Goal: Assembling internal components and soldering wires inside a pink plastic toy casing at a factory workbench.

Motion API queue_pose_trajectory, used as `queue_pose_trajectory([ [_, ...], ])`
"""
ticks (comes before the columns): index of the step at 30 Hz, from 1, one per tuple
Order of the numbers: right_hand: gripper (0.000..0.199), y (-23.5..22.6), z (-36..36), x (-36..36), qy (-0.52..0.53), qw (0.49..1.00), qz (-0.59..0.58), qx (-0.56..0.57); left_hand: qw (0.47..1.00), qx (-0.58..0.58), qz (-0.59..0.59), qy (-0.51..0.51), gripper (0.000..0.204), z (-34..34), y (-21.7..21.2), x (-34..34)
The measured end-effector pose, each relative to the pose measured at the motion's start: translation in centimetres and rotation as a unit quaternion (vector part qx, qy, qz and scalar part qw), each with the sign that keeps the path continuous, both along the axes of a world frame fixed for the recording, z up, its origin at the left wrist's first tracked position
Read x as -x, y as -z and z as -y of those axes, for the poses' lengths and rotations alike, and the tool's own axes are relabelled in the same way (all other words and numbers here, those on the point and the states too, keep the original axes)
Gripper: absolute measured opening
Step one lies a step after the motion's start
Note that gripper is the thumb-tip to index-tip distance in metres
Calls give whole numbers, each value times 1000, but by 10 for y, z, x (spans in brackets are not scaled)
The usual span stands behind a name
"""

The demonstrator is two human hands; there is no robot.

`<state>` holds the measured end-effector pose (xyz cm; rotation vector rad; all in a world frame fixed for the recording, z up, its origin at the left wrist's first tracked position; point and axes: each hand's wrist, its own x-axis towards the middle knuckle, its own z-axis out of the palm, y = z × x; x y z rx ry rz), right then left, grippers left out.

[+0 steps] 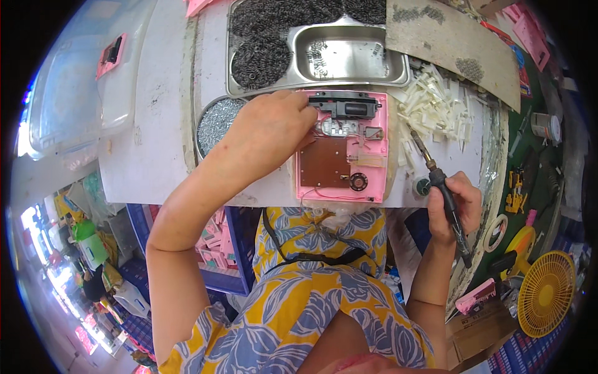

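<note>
White worktable (162,124), yellow fan (547,293), bright daylight left.
</note>
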<state>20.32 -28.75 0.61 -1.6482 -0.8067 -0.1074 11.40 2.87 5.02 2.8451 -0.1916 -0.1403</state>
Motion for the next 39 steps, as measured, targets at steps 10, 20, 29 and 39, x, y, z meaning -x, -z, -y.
queue_pose_trajectory([
  [10, 26, -6, -11, -3, -30, 999, -24, -3, 994, 108, 18, 3, 11, -15, -6, 3],
  [20, 42, -11, -47, 14, -22, 982, -183, -43, 746, 603, -47, -279, 7, 39, 26, 2],
  [29, 43, -17, -112, 2, -81, 980, -182, 16, 772, 588, 1, -241, 11, 39, 27, 9],
  [39, 45, -18, -120, 6, -78, 977, -199, 22, 857, 460, 90, -213, 10, 40, 28, 9],
])
